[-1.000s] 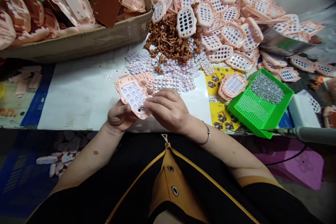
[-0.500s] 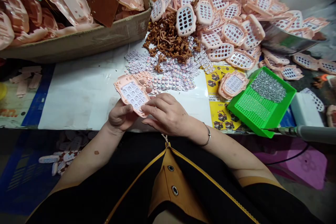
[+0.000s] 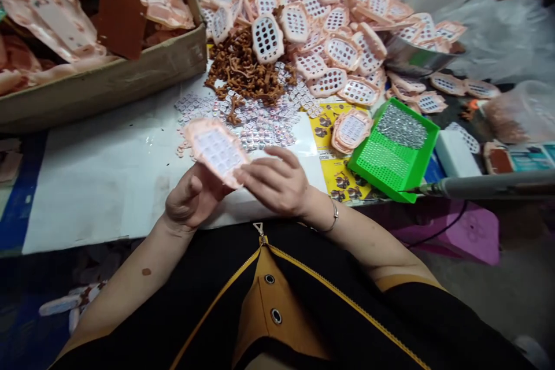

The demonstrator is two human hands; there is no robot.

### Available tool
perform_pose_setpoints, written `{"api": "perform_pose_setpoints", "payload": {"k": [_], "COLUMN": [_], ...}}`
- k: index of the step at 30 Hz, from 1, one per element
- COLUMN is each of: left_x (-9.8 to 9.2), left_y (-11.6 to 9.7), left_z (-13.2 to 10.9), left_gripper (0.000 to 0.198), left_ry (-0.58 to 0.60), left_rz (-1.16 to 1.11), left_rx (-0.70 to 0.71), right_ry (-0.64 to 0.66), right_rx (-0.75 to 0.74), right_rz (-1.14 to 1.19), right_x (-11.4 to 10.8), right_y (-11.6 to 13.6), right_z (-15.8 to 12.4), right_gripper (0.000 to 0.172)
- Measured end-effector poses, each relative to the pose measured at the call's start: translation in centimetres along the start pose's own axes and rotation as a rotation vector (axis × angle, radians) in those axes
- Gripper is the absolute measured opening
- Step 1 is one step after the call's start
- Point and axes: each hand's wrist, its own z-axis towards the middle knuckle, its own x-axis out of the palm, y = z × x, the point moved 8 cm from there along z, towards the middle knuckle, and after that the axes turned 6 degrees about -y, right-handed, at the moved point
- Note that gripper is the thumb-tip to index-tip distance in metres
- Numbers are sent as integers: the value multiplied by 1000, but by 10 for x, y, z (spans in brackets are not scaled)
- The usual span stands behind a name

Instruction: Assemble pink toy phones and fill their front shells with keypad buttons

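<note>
My left hand [image 3: 189,199] holds a peach rubber keypad piece [image 3: 215,150] from below, tilted up over the white sheet [image 3: 99,173]. My right hand [image 3: 275,181] rests at the piece's right edge, fingers curled and pinching its lower corner. The piece has a pale grid of small keys in its middle. Just beyond it lies a spread of small clear key caps [image 3: 255,121] and a heap of brown rubber scraps [image 3: 243,69].
A cardboard box [image 3: 108,84] of peach sheets stands at the back left. A big pile of peach keypad frames [image 3: 342,29] fills the back right. A green tray [image 3: 394,150] with tiny metal bits sits right, next to a grey tool handle [image 3: 485,186].
The camera has swung right and down. My left hand has lifted the keypad piece a little and tilted it; my right hand stays at its edge.
</note>
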Motion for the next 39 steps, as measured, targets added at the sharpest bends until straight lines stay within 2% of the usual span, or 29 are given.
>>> {"api": "perform_pose_setpoints", "payload": {"k": [2,5,7,9,12,15,18,21,22,25,28,31,35,37,39], "left_x": [6,9,7,6,5,2,1,8,14,34,50,52,42,41,44], "left_y": [4,11,14,16,16,14,8,0,-2,-3,9,23,30,30,32], "left_z": [4,10,13,15,15,13,15,25,29,43,51,52,53,54,56], "left_gripper": [76,69,62,59,57,56,56,54,52,49,51,51,47,45,42], "left_ry": [41,53,31,12,-3,-11,-18,-3,8,45,86,92,25,-3,-21], "left_rz": [17,44,55,58,51,46,57,77,80,89,113,134,126,114,100], "left_rx": [-57,-128,-142,-144,-140,-140,-143,-126,-115,-115,-182,-256,-290,-287,-295], "right_ry": [80,211,326,466,655,755,744,622,587,586,656,696,740,722,653], "right_rx": [215,548,687,750,739,707,759,905,959,1075,1134,1147,1101,1076,1044], "right_rz": [-112,-418,-616,-732,-751,-698,-677,-682,-671,-558,-440,-409,-441,-469,-479], "right_x": [-15,-52,-74,-84,-79,-66,-65,-78,-82,-82,-74,-71,-71,-75,-80], "right_y": [-38,-98,-126,-143,-151,-151,-156,-170,-174,-186,-193,-196,-193,-191,-191], "right_z": [-14,-44,-63,-79,-94,-101,-102,-104,-107,-122,-137,-142,-143,-139,-129], "right_gripper": [26,26,32,36,37,38,46,48,55,95,111,106,78,76,81]}}
